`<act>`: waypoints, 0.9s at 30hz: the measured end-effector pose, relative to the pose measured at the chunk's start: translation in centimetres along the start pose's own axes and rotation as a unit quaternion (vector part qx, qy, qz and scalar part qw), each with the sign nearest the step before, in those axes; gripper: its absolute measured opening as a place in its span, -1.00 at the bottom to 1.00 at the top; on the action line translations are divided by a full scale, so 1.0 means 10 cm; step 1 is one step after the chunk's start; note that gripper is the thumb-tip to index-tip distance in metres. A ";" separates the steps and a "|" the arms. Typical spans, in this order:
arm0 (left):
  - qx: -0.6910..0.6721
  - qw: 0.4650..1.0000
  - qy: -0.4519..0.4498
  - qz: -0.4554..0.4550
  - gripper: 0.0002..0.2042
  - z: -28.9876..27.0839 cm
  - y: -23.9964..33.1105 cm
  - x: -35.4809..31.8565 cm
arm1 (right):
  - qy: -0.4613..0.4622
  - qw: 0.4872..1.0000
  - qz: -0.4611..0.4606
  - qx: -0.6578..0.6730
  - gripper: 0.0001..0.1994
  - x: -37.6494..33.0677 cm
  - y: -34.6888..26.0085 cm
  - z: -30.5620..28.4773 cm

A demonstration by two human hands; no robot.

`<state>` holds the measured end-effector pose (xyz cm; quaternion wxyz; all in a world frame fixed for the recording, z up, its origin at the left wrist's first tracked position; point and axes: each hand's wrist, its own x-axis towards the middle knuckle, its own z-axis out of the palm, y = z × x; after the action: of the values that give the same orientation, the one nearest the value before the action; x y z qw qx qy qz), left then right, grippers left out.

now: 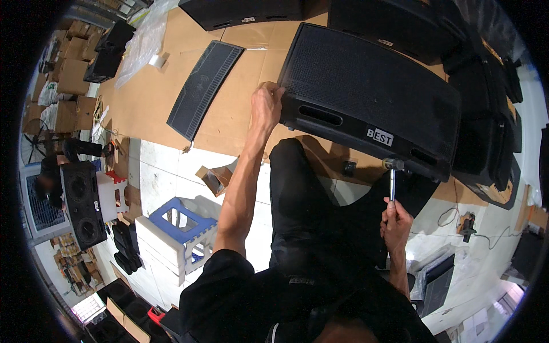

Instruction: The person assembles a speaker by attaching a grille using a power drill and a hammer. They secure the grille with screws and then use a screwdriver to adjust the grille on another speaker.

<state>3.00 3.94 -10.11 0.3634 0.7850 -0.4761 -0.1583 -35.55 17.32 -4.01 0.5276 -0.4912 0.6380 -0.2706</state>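
A large black loudspeaker (372,86) with a mesh grille and slots in its near side lies on brown cardboard in front of me. My left hand (266,106) is closed at its left corner, fingertips against the edge. In my right hand (396,223) is a small hammer (392,186) with a shiny metal handle, gripped low on the shaft. The hammer's head is beside the speaker's near edge, towards the right; whether they touch I cannot tell. A loose black curved grille (206,88) lies on the cardboard to the left of the speaker.
More black speakers (480,137) stand to the right and at the far side. A blue-and-white step stool (180,220) and a small open carton (214,180) are on the left. A tape roll (157,61) lies on the cardboard (143,108). Another person (54,183) is at far left.
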 end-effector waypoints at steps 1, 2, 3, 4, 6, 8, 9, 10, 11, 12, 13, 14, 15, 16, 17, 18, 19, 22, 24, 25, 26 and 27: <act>-0.023 0.998 -0.036 -0.053 -0.81 -0.02 0.06 0.00 | 0.001 1.000 0.001 -0.006 -0.66 0.00 -0.03 0.01; -0.021 0.998 -0.039 -0.040 -0.81 -0.05 0.08 -0.01 | 0.001 1.000 0.002 -0.011 -0.67 0.00 -0.05 0.02; -0.018 0.999 -0.041 -0.026 -0.80 -0.07 0.09 -0.02 | -0.003 1.000 -0.009 -0.020 -0.68 0.00 -0.07 0.03; -0.016 0.999 -0.043 -0.013 -0.79 -0.08 0.10 -0.02 | -0.006 0.999 -0.020 -0.029 -0.68 0.01 -0.09 0.04; -0.008 0.999 -0.033 -0.002 -0.78 -0.08 0.06 -0.01 | -0.016 0.999 -0.028 -0.025 -0.70 0.02 -0.18 0.07; -0.015 0.999 -0.029 0.000 -0.78 -0.07 0.02 0.00 | -0.027 0.999 -0.022 0.003 -0.71 0.07 -0.32 0.18; -0.025 0.999 -0.030 -0.003 -0.78 -0.07 -0.01 0.01 | -0.037 0.999 -0.038 0.000 -0.71 0.10 -0.35 0.21; -0.036 0.999 -0.031 -0.005 -0.78 -0.06 -0.04 0.01 | -0.047 0.997 -0.055 -0.003 -0.72 0.13 -0.37 0.24; -0.046 0.999 -0.024 -0.004 -0.78 -0.05 -0.05 0.01 | -0.056 0.996 -0.071 -0.006 -0.72 0.14 -0.38 0.27; -0.056 0.998 -0.018 -0.003 -0.78 -0.04 -0.05 0.00 | -0.057 0.997 -0.054 -0.003 -0.72 0.14 -0.41 0.29; -0.066 0.998 -0.011 -0.002 -0.78 -0.03 -0.05 0.00 | -0.057 0.998 -0.036 0.000 -0.72 0.13 -0.44 0.30; -0.063 0.998 -0.009 -0.004 -0.77 -0.03 -0.07 -0.01 | -0.057 0.998 -0.018 0.003 -0.71 0.12 -0.45 0.31; -0.061 0.998 -0.006 -0.006 -0.77 -0.03 -0.08 -0.01 | -0.061 0.998 -0.019 -0.005 -0.71 0.12 -0.45 0.32; -0.058 0.998 -0.004 -0.007 -0.76 -0.03 -0.10 -0.02 | -0.064 0.998 -0.021 -0.012 -0.71 0.11 -0.45 0.32; -0.055 0.998 -0.002 -0.009 -0.75 -0.03 -0.10 -0.02 | -0.066 0.997 -0.021 -0.020 -0.71 0.11 -0.44 0.32; -0.051 0.999 -0.001 -0.010 -0.74 -0.03 -0.09 -0.02 | -0.065 0.998 -0.017 -0.018 -0.71 0.10 -0.42 0.32; -0.048 0.999 0.000 -0.012 -0.73 -0.04 -0.09 -0.02 | -0.064 0.998 -0.013 -0.017 -0.71 0.09 -0.39 0.31; -0.061 0.996 -0.034 -0.064 -0.72 -0.10 0.03 -0.01 | -0.050 0.999 -0.005 -0.006 -0.72 0.07 -0.32 0.28; -0.072 0.994 -0.040 -0.067 -0.71 -0.13 0.07 -0.03 | -0.042 0.999 0.000 0.000 -0.72 0.06 -0.30 0.26; -0.077 0.994 -0.043 -0.068 -0.71 -0.13 0.08 -0.03 | -0.039 0.999 0.002 0.000 -0.72 0.05 -0.29 0.25; -0.074 0.996 -0.027 -0.049 -0.71 -0.11 0.03 -0.03 | -0.037 0.999 0.005 0.000 -0.72 0.05 -0.30 0.25; -0.070 0.997 -0.010 -0.031 -0.71 -0.05 -0.04 -0.04 | -0.037 0.999 0.007 0.000 -0.72 0.05 -0.31 0.25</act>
<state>3.38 4.64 -10.08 0.4079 0.7701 -0.4431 -0.2104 -32.09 16.19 -2.27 0.5527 -0.4964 0.6215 -0.2486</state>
